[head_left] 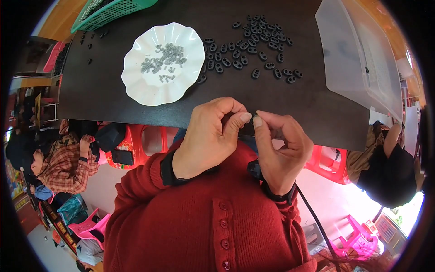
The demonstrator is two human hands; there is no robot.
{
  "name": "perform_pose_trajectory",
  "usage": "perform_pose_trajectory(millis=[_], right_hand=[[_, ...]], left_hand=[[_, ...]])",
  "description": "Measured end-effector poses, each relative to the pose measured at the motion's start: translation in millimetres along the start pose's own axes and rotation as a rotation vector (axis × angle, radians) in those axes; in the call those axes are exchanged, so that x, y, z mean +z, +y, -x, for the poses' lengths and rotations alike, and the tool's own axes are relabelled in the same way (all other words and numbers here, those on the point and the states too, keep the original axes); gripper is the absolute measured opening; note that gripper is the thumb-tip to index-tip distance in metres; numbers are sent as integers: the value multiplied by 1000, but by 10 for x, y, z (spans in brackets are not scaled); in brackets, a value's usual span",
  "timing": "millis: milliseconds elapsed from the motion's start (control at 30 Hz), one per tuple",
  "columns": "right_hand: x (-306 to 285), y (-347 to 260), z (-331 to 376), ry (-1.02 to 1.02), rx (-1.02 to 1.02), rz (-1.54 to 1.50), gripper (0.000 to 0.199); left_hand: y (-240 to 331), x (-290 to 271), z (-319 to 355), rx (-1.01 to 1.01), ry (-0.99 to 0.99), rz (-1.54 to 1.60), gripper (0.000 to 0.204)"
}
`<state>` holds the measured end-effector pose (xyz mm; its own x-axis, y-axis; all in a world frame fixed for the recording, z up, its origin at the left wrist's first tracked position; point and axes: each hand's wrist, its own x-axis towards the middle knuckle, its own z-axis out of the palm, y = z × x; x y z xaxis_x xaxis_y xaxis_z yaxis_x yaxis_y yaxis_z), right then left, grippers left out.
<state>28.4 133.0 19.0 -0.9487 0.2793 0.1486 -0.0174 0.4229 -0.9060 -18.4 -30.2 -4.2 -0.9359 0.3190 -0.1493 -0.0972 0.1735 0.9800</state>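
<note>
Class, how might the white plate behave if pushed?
The white plate probably slides rather than tips, looking broad and shallow. Its fluted shape suggests it is stiff. The small greyish pieces lying loose on it would likely shift if jolted.

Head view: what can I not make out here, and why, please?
Small dark piece: head view, mostly hidden by left hand and right hand.
Green perforated plastic basket: head view, cut off by the upper edge.
Grey translucent pieces on white scalloped plate: head view, too small and heaped to count.
</note>
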Motion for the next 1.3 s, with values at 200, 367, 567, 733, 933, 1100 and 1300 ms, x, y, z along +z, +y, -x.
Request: perform_pose_trajectory(millis=[200, 367, 567, 733, 933, 1100, 1300], right_hand=[[65, 30, 12, 50, -22, 89, 10], [-19, 33, -46, -5, 300, -276, 11], [-6, 71, -60, 29, 324, -355, 10], [-25, 96, -68, 34, 304, -327, 11], [-2, 78, -73, 61, 273, -321, 11], [-1, 104, -55, 58, 258, -291, 9], [46, 74, -61, 47, 254, -322, 9]], left_hand=[[-20, 67, -19, 118, 88, -148, 18], [13, 22, -50, -144, -51, 419, 24], [-107, -21, -71, -197, -131, 701, 27], [-125, -3, -76, -231, -85, 699, 24], [-87, 23, -90, -222, -8, 581, 16], [-29, 90, -69, -178, 42, 508, 14], [-99, 156, -42, -119, 85, 524, 14]])
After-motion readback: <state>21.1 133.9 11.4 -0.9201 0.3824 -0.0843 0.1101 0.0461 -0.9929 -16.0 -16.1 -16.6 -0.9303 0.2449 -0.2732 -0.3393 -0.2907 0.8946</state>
